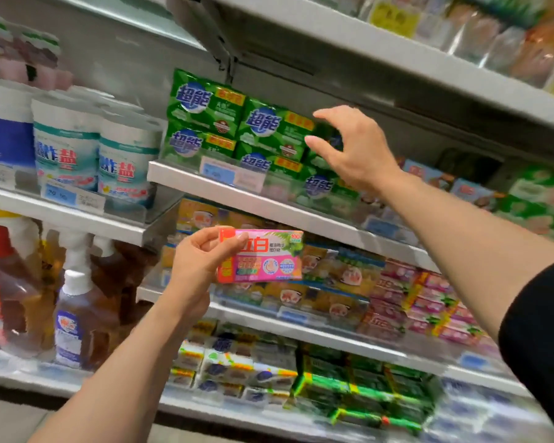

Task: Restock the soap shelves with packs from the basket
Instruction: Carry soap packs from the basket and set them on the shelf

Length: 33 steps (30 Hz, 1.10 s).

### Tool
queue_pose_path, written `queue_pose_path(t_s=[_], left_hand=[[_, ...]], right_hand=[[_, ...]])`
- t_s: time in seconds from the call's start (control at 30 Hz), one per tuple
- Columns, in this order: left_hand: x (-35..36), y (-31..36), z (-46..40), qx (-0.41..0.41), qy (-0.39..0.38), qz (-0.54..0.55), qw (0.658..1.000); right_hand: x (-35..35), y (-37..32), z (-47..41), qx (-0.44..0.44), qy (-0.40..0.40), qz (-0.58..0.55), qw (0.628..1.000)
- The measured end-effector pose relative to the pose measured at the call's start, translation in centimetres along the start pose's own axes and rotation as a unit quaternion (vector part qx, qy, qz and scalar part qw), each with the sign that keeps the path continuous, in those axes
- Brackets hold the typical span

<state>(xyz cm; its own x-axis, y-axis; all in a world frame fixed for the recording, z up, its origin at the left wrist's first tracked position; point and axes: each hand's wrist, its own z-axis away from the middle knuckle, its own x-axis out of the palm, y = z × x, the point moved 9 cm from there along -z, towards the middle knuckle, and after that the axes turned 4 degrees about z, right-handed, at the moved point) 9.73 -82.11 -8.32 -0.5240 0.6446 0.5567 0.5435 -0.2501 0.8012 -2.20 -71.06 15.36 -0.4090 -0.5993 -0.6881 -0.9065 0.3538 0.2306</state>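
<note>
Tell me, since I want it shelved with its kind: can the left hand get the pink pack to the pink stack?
Probably yes: the left hand holds the pink pack before the open shelf front; the pink stack lies rightward, nothing between.

Pink soap pack [263, 256] held level before blurred, seemingly stocked shelves [288, 212].

Green soap packs [234, 123] on shelf [269, 206]
</note>
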Motion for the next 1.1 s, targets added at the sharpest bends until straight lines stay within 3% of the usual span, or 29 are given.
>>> queue_pose_path(t_s=[0.1,0.2,0.37,0.47,0.57,0.73,1.1], left_hand=[[4.8,-3.3,1.8,-0.035,-0.047,-0.013,0.998],[10.3,-7.4,3.8,-0.07,-0.091,-0.049,0.992],[18.4,-13.7,6.6,-0.106,-0.135,-0.09,0.981],[21.6,-17.4,7.8,-0.126,-0.139,-0.117,0.975],[23.7,-20.6,7.9,-0.125,-0.114,-0.151,0.974],[26.7,-23.1,7.3,-0.108,-0.091,-0.149,0.979],[26.8,-24.2,3.8,-0.06,-0.079,-0.216,0.971]], right_hand=[[-3.5,4.5,7.4,0.033,0.071,0.004,0.997],[-5.9,10.6,16.5,0.132,0.106,0.021,0.985],[-4.4,17.9,31.6,0.304,0.034,-0.002,0.952],[-1.6,20.6,39.9,0.415,-0.012,-0.055,0.908],[1.7,21.7,45.9,0.488,-0.111,-0.09,0.861],[5.5,21.1,48.0,0.43,-0.256,-0.132,0.856],[9.3,22.2,47.1,0.328,-0.327,-0.112,0.879]])
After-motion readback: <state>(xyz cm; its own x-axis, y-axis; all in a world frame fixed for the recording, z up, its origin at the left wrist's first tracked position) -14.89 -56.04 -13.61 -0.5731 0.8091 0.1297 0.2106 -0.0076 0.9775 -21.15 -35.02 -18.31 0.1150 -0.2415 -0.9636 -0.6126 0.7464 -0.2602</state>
